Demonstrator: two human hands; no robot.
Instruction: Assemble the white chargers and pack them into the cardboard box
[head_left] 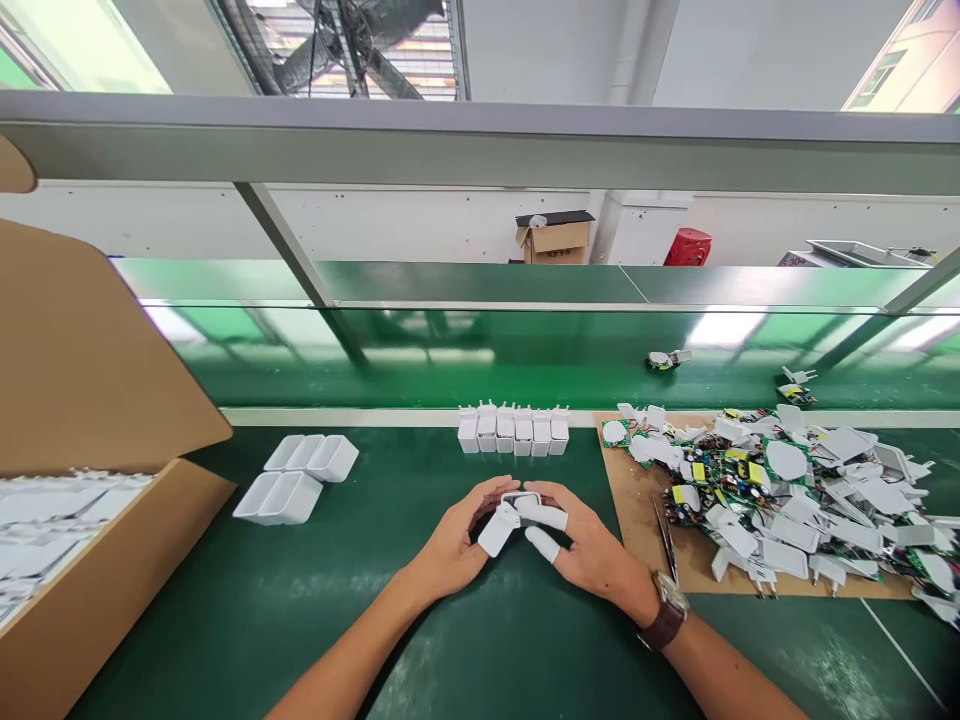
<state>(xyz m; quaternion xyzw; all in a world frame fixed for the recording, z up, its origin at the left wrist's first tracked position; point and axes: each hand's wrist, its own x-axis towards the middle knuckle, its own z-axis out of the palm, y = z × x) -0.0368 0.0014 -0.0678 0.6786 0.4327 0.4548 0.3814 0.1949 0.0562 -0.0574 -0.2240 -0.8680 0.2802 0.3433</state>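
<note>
My left hand (pixel 457 540) is closed around a small white plastic charger housing (pixel 519 497) above the green table. A flat white plastic piece (pixel 498 531) slants down beside the housing, against the left fingers. My right hand (pixel 589 535) grips the same housing from the other side, with white finger covers (pixel 543 544) on its thumb and a finger. What lies inside the housing is too small to make out. Just beyond the hands stands a row of white plug chargers (pixel 514 430), upright with their pins on top.
An open cardboard box (pixel 150 540) of white parts stands at left. Near it sit open white housings (pixel 289 498). At right, a brown board (pixel 637 525) bears piled circuit boards with white covers (pixel 787 500) and tweezers (pixel 666 540). Two loose assemblies (pixel 664 361) lie on the back ledge.
</note>
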